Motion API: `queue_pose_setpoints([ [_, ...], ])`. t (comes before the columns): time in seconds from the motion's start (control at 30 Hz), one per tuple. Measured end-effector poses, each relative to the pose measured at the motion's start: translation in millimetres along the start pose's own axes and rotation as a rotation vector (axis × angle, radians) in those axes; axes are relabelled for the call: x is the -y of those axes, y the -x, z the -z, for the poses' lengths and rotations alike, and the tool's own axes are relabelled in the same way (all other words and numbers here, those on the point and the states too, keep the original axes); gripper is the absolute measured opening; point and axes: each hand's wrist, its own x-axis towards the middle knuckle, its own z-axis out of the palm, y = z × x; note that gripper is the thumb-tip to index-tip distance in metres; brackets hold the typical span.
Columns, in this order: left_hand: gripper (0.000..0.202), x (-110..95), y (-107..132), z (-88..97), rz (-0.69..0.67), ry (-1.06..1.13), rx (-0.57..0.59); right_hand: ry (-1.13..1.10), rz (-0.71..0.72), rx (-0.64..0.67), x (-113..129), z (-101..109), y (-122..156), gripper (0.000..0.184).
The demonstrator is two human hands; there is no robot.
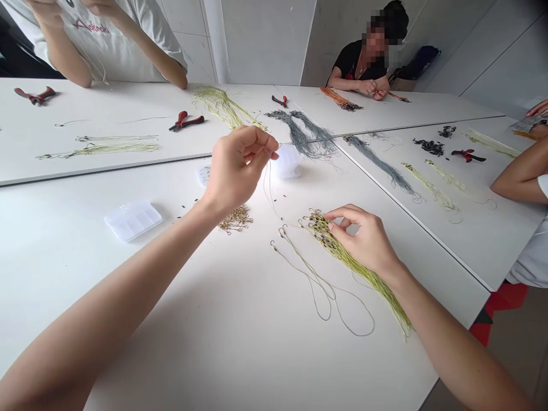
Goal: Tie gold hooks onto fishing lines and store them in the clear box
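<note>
My left hand [240, 165] is raised over the table, thumb and forefinger pinched on a thin line [264, 185]. The line hangs down in a narrow loop with small dark pieces near its lower end. My right hand [363, 237] rests at the top of a bundle of yellow-green cords [377, 282] with dark metal hooks or clips at their ends. Its thumb and fingertips close on the cords near the metal ends. Left of the bundle lie two loose looped cords [314, 277] with small hooks. Under my left wrist is a pile of gold-coloured metal clips [235, 220].
A clear plastic box [133, 221] lies left, and another box [287, 162] stands behind my left hand. Grey cord bundles [306, 134], red-handled pliers [186, 121] and black small parts [429, 146] lie farther off. Other people sit around the joined tables.
</note>
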Motion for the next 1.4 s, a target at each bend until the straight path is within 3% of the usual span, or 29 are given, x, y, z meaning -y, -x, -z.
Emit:
queue_pose_setpoints([
  [0.1,0.015,-0.3,-6.9,2.2,-0.068,-0.034,-0.020,0.001,0.001,0.005,-0.3,0.6,-0.9,0.016],
  [0.2,0.020,3.2,-18.6,1.1,-0.158,-0.153,0.044,0.005,0.010,0.000,-1.0,2.2,-1.9,0.016],
  [0.37,0.029,19.6,-35.1,-2.4,-0.306,-0.430,0.311,0.011,0.014,0.001,-0.4,4.6,-2.3,0.016],
  [0.47,0.032,32.2,-35.1,-2.2,-0.282,-0.559,0.470,0.007,0.005,0.019,0.3,4.5,-1.7,0.017],
  [0.63,0.033,41.8,-28.0,5.2,-0.208,-0.632,0.528,0.013,0.014,0.017,-1.3,4.6,-1.7,0.016],
  [0.8,0.027,33.3,-9.7,8.8,-0.177,-0.607,0.621,0.042,0.007,0.009,-4.3,7.5,-3.3,0.016],
  [1.03,0.029,26.1,26.3,-15.1,-0.128,-0.537,0.769,0.094,-0.031,-0.013,-8.7,11.5,-7.8,0.014],
  [1.2,0.030,28.7,36.6,-30.7,-0.139,-0.545,0.787,0.114,-0.054,0.055,-9.0,11.4,-9.3,0.012],
  [1.4,0.030,33.3,39.8,-30.0,-0.139,-0.540,0.767,0.127,-0.054,0.124,-11.2,9.3,-8.5,0.013],
])
